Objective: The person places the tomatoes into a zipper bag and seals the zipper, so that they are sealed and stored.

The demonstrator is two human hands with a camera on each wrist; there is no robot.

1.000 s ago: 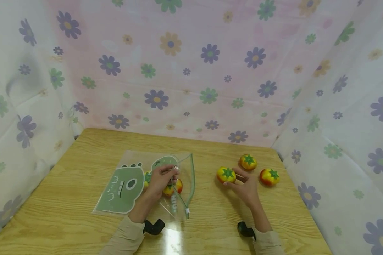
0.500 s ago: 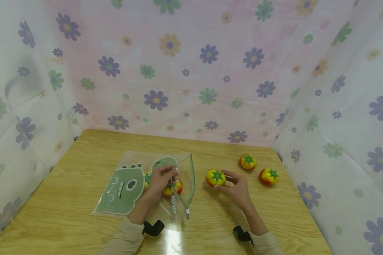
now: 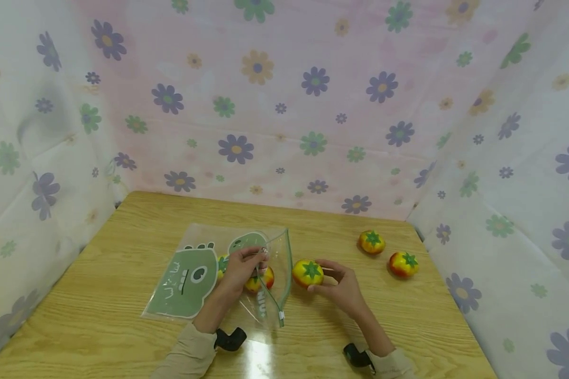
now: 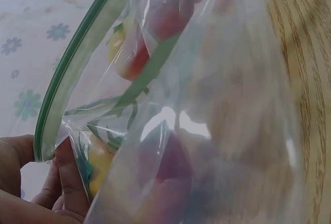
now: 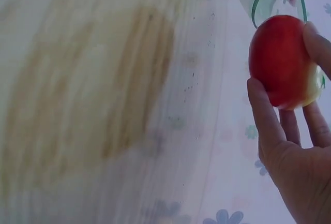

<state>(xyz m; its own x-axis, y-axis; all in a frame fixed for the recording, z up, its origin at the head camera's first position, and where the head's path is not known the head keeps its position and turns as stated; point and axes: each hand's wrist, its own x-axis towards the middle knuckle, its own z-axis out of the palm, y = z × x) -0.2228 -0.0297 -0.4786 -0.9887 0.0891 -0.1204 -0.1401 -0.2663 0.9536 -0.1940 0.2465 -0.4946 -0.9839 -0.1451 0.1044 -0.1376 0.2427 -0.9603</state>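
Closer to bag (image 3: 189, 281): right hand (image 3: 342, 290) holding fruit (image 3: 307, 273).

Right fingers (image 3: 333, 265) hold a fruit (image 3: 307, 274) beside the bag (image 3: 194, 284)

A wood-grained desk (image 3: 137, 237) carries a white glare (image 3: 257, 358) near the front. Behind it hangs a pinkish back cloth (image 3: 284, 89) with purple, green and orange flowers, flanked by a paler left cloth (image 3: 68, 221), bearing a blurry grey patch (image 3: 47, 118), perhaps shadow, and a matching right cloth (image 3: 521, 195).
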